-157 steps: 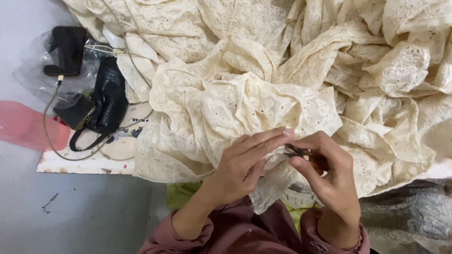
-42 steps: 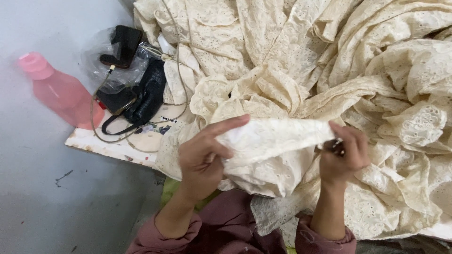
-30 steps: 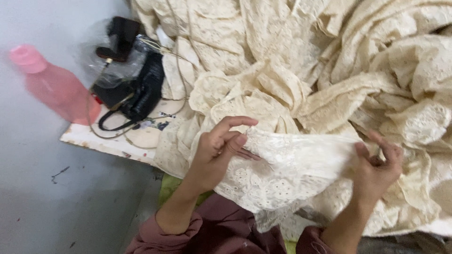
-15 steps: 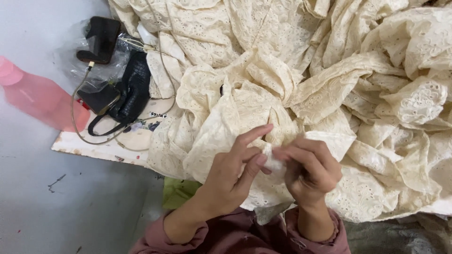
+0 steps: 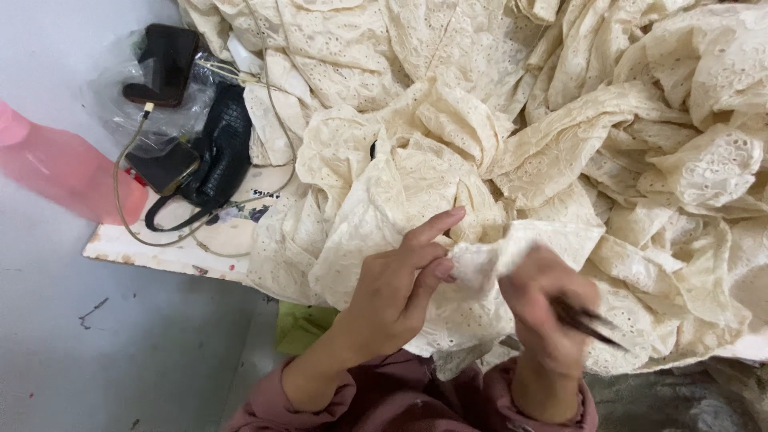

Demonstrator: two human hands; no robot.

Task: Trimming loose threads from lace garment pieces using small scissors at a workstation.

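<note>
A big heap of cream eyelet lace fabric (image 5: 512, 128) covers the table. My left hand (image 5: 400, 284) pinches a fold of this fabric at its edge, with the index finger stretched out. My right hand (image 5: 544, 316), blurred by motion, is close beside it on the same fold and grips a small dark thread snip (image 5: 584, 320) that points to the right. Both sleeves are maroon.
At the left lie a black pouch (image 5: 220, 152), a black case (image 5: 164, 64) in clear plastic, a phone (image 5: 164, 166) with a beige cable, and a pink bottle (image 5: 56, 164). The white table edge (image 5: 152, 252) runs above grey floor. A green thing (image 5: 300, 326) shows under the cloth.
The hands, earlier spread apart stretching the fabric, have come together on one fold. The view has shifted slightly and the right hand moves with the snip.
</note>
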